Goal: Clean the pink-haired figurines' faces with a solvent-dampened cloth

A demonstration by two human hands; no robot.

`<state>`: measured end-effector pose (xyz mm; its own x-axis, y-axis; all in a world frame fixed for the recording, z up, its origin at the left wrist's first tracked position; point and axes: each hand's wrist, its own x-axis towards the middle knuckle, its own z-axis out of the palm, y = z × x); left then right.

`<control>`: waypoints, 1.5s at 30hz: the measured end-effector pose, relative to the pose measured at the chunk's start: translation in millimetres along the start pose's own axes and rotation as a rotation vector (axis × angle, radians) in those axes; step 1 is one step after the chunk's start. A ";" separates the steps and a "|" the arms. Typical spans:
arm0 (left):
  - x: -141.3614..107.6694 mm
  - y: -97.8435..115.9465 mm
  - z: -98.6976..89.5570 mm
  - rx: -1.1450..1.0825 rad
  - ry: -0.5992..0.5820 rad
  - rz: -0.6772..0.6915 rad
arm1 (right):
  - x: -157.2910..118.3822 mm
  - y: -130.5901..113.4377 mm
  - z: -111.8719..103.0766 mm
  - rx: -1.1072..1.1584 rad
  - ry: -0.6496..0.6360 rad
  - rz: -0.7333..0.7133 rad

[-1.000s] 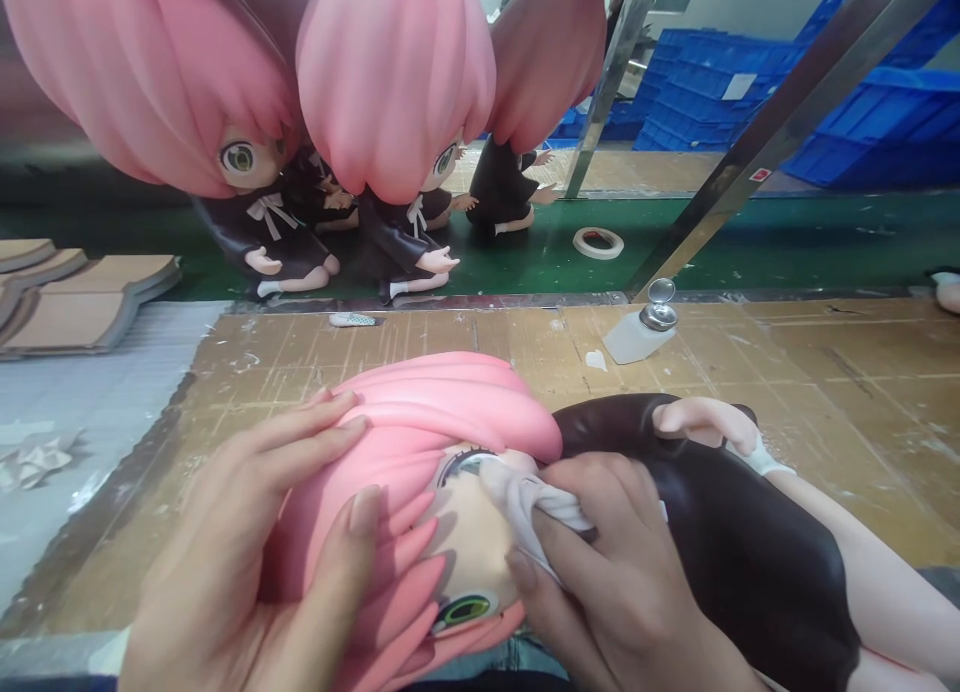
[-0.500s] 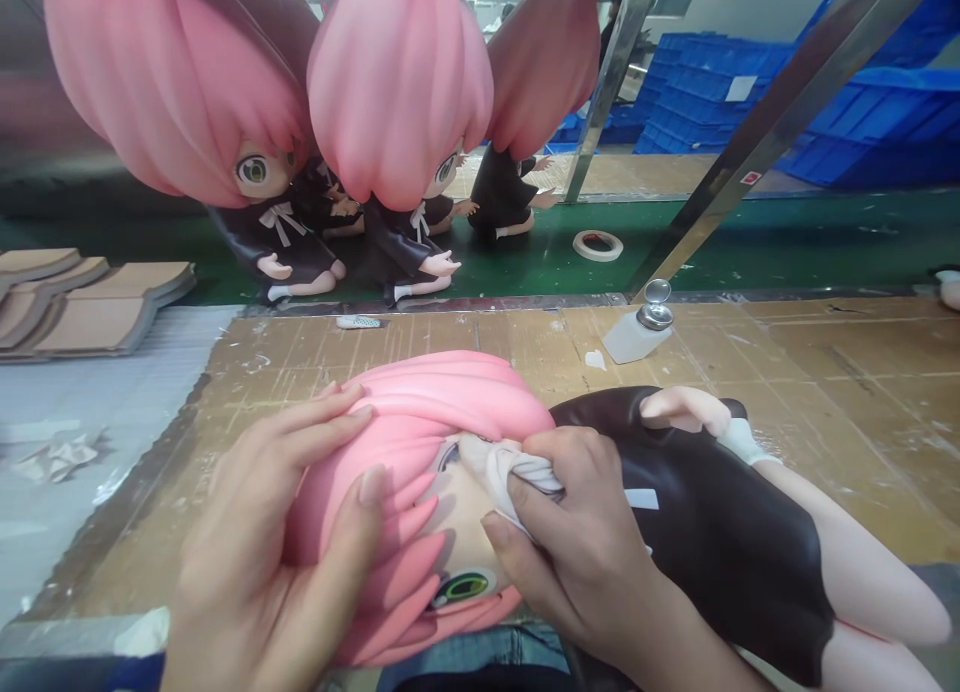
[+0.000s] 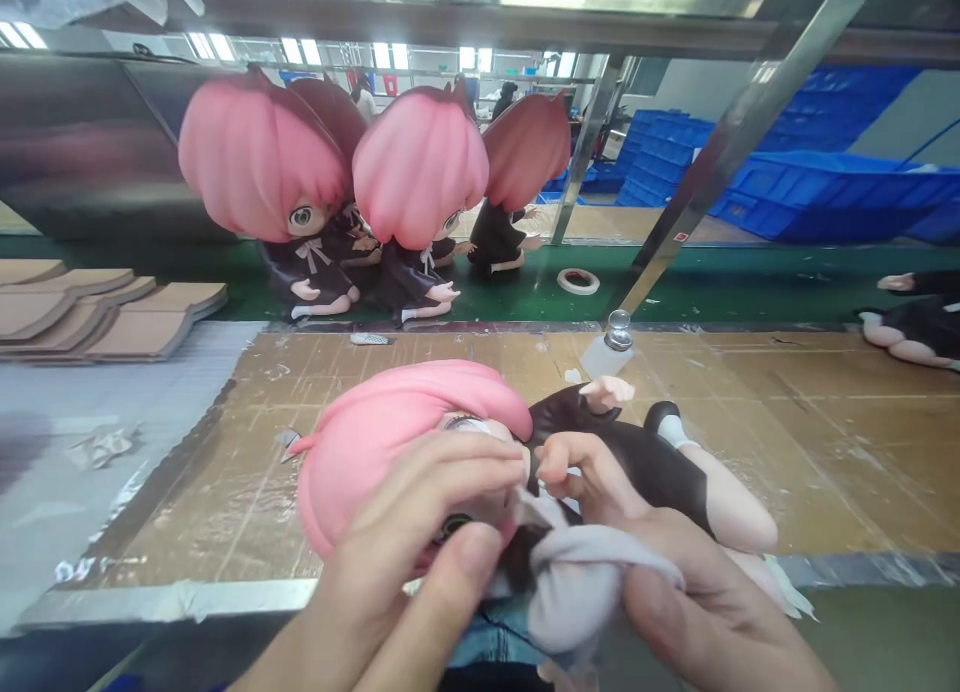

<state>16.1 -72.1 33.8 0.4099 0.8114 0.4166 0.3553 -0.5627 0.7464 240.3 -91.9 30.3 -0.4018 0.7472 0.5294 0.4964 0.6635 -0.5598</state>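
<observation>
A pink-haired doll [image 3: 420, 442] lay on its back on the brown desk [image 3: 787, 422], head toward the left. The left hand [image 3: 420, 532] rested fingers on the doll's face, not gripping. The right hand [image 3: 675, 592] was closed around a grey cloth [image 3: 585, 582] beside the face. More dolls [image 3: 337, 212] stood behind on the green belt [image 3: 750, 287].

A worn, scored brown work surface [image 3: 750, 422] is seen in front, with a pink-haired doll [image 3: 420, 422] laid on its side across it. Near its far edge a small metal-capped bottle [image 3: 611, 344] is stood. To the left, a grey sheet [image 3: 82, 442] bears paper scraps and stacked tan cardboard pieces [image 3: 112, 312]. Behind, a green conveyor belt [image 3: 750, 282] carries three seated dolls [image 3: 360, 202], a tape roll [image 3: 577, 281] and, far right, a lying doll body [image 3: 911, 327].
</observation>
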 end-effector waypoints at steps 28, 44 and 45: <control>6.4 27.7 28.8 -0.525 -0.063 -0.261 | -28.9 -6.1 -14.3 0.838 -0.192 0.480; 11.2 32.2 37.4 -0.488 -0.043 -0.336 | -34.9 -10.9 11.8 1.567 -0.206 0.881; 11.5 32.3 37.6 -0.495 -0.042 -0.343 | -35.4 -12.4 12.7 1.593 -0.193 0.892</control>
<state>63.8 -86.9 43.2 0.3769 0.9213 0.0958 0.0444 -0.1213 0.9916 238.6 -126.1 10.3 -0.5881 0.7730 -0.2379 -0.4835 -0.5718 -0.6627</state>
